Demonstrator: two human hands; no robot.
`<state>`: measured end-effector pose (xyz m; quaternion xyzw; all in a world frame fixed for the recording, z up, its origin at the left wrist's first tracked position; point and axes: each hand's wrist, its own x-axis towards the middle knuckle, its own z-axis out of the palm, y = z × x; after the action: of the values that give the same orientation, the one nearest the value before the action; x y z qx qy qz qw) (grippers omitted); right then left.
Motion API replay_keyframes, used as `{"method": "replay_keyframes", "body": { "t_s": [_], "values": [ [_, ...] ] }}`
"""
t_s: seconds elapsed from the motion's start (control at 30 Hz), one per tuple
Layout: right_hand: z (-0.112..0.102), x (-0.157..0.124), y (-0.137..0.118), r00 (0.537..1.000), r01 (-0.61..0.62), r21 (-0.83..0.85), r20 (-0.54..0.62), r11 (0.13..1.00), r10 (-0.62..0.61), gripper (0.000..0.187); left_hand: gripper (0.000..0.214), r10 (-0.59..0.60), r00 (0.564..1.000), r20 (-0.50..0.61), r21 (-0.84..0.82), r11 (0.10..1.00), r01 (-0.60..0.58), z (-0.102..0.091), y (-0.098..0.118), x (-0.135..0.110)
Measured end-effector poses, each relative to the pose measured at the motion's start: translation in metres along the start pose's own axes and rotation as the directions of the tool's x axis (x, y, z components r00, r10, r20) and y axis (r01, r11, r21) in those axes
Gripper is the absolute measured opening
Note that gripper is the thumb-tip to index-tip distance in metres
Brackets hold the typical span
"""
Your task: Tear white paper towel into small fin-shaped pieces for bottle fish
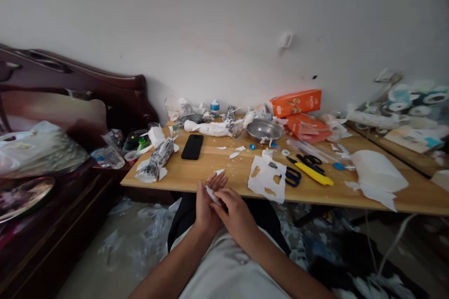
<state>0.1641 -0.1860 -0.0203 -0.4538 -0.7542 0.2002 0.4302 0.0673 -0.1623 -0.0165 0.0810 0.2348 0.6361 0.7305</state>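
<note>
Just in front of the table's near edge, my left hand (206, 208) is turned palm up, its fingers stretched forward, cradling a small twisted roll of white paper (212, 195). My right hand (233, 210) reaches over from the right, thumb and fingers closed on the same roll against the left palm. Part of the roll is hidden under the right fingers. Nearest on the table are a white paper sheet with cut-out holes (261, 182) and small white scraps (234, 154). A black phone (192, 147) lies further left.
Black-and-white wrapped forms (157, 161) and a long white form (208, 128) rest on the wooden table (224, 161). A metal bowl (264, 130), orange tissue packs (296, 103), dark-handled scissors (293, 176), a yellow cutter (314, 174) and a paper roll (379, 170) stand right.
</note>
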Motion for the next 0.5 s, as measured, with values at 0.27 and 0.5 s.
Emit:
{"method": "replay_keyframes", "body": {
  "t_s": [0.27,0.5],
  "values": [
    [-0.021,0.007,0.007,0.995,0.092,-0.081,0.042,0.992,-0.089,0.020,0.032,-0.170,0.980,0.100,-0.044,0.984,0.175,0.006,0.011,-0.003],
    [-0.047,0.021,0.005,0.928,0.335,-0.141,0.221,0.932,-0.300,0.027,0.022,-0.480,0.871,0.102,-0.003,0.876,0.483,-0.001,0.028,-0.005]
  ]
}}
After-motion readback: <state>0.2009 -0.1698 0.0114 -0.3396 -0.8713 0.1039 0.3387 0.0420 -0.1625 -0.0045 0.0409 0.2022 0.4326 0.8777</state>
